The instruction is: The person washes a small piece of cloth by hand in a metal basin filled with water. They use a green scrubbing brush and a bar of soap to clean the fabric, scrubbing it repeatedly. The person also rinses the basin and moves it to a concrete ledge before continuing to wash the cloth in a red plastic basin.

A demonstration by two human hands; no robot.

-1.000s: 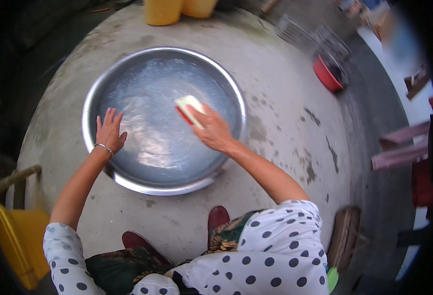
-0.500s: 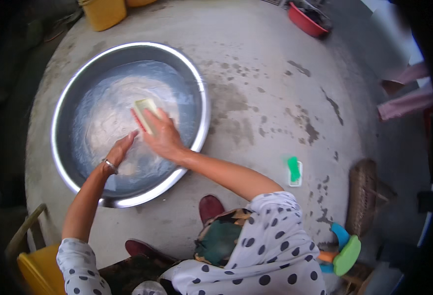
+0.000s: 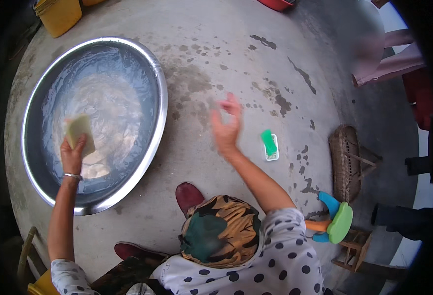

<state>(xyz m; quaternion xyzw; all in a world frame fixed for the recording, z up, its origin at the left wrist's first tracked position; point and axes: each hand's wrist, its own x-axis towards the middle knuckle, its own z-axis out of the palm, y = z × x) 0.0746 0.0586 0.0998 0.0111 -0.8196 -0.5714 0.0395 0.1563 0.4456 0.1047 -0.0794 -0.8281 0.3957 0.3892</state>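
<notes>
A wide metal basin (image 3: pixel 160 98) of water stands at the left. Over its left part, my left hand (image 3: pixel 72 155) grips a pale yellow, flat rectangular thing (image 3: pixel 81 132) by its near edge, thumb on its face. Blur keeps me from telling its exact kind. Outside the basin, my right hand (image 3: pixel 227 128) is in the air above the concrete floor, smeared by motion. Its fingers are apart, with nothing in them. Nearest to it is a small white slotted dish (image 3: pixel 273 154), in which a green piece (image 3: pixel 269 141) lies tilted over the rim.
A yellow bucket (image 3: pixel 59 17) is at the far left, a red tub (image 3: pixel 277 4) at the far edge. On the right are a woven basket (image 3: pixel 343 162), a green-topped stool (image 3: pixel 340 222) and pink cloth (image 3: pixel 393 64) hanging. Wet spots mark the concrete floor (image 3: pixel 206 59).
The pale yellow thing has passed from my right hand to my left. My right hand has left the basin and swung right toward the white dish. The view has shifted right.
</notes>
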